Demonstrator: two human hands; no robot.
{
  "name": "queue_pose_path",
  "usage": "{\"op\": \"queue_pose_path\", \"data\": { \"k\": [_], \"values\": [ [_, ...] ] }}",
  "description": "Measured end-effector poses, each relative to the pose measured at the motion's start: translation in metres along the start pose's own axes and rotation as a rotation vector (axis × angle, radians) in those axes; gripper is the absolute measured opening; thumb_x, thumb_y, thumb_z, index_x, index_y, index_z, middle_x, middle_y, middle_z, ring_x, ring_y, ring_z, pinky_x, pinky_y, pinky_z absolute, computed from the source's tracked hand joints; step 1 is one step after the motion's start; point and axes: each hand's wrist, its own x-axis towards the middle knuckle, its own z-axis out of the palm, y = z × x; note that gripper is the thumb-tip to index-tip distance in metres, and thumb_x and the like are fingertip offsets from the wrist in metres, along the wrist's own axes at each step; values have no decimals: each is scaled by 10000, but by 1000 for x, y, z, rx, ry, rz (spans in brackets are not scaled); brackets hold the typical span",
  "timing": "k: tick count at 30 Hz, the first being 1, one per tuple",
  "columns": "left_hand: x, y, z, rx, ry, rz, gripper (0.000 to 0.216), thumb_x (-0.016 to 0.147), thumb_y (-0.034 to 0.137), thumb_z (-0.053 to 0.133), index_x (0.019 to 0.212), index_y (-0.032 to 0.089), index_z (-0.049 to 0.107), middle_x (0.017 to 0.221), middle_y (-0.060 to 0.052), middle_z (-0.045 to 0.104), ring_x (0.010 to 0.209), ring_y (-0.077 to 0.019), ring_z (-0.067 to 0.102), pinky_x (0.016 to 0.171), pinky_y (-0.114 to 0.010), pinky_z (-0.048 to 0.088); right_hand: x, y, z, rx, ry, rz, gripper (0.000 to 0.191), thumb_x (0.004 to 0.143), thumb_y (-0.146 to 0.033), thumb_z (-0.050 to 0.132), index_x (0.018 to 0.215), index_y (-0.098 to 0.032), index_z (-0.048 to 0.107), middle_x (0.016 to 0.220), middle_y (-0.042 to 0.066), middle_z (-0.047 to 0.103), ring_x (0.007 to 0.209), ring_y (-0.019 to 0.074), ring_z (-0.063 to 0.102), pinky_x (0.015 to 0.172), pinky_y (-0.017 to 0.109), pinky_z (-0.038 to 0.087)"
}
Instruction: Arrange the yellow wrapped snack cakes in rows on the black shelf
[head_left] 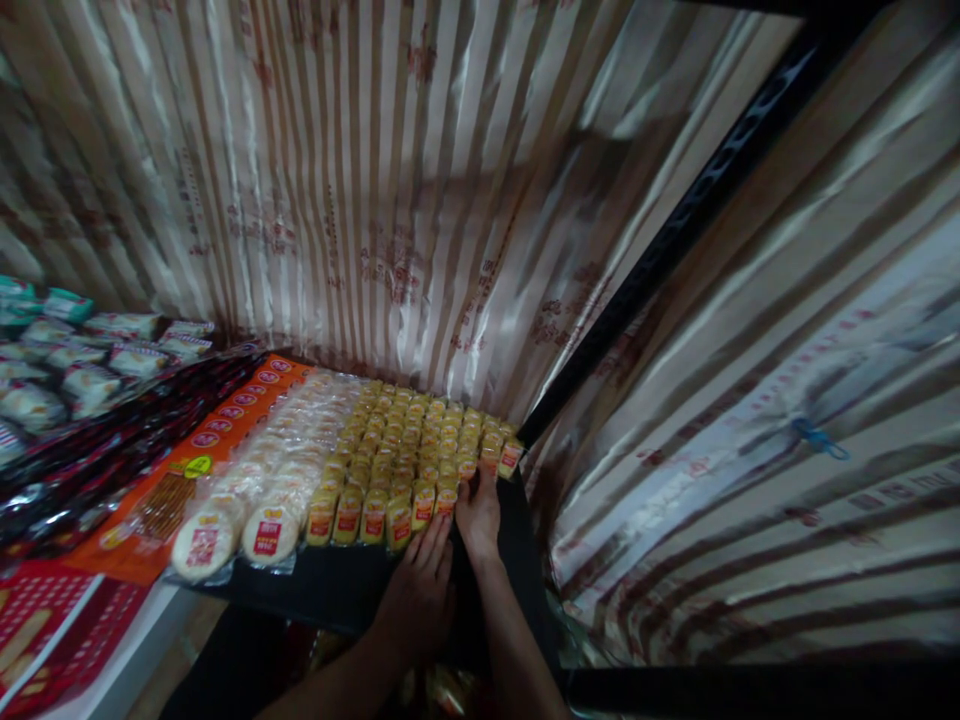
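Forearms [516, 640] cross black shelf [330, 585], hands [417, 590] [478, 515] at yellow packets [405, 450], grip unclear; striped sheeting [360, 190] behind.

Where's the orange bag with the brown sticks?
In the head view, the orange bag is at the lower left, left of the left hand, between the dark shiny packets and the round white snacks.

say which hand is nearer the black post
Right: the right hand is at the yellow packs, left of the post; the left hand is farther left, at the packs' front.
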Motion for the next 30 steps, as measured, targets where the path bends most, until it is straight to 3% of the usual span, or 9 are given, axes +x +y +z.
{"op": "queue_pose_path", "data": {
  "k": [7, 14, 23, 30],
  "values": [
    [1, 0, 2, 11, 41, 15, 452, 875, 260, 424, 1263, 39, 487, 1435, -193, 349, 1379, -289, 215, 1082, -408, 276, 7, 4, 12, 104, -3, -37, 470, 832, -245, 332, 1238, -134, 539, 1184, 116, 621, 1151, 197, 541, 1032, 360, 376],
    [1, 1, 1, 6, 47, 2, 427, 876, 256, 422, 1238, 43, 504, 1439, -185, 348, 1378, -279, 221, 1086, -402, 272, 14, 2, 6, 83, 1, 7, 493, 838, -292, 332, 1258, -120, 524, 1190, 129, 619, 1136, 219, 559, 996, 378, 414],
    [1, 1, 0, 42, 52, 3, 420, 891, 271, 414, 1238, 52, 504, 1445, -186, 335, 1372, -288, 238, 1070, -400, 292, 32, -5, 2, 108, 37, -48, 538, 859, -323, 296, 1298, -69, 475, 1312, 166, 525, 1218, 229, 490, 1046, 415, 355],
    [3, 2, -1, 38, 36, -9, 433, 886, 285, 420, 1247, 59, 497, 1468, -162, 303, 1380, -276, 217, 1077, -390, 294, 60, -22, 10, 92, -58, -67, 535, 869, -384, 322, 1309, -117, 467, 1343, 130, 501, 1292, 211, 401, 1088, 412, 288]
  ]
}}
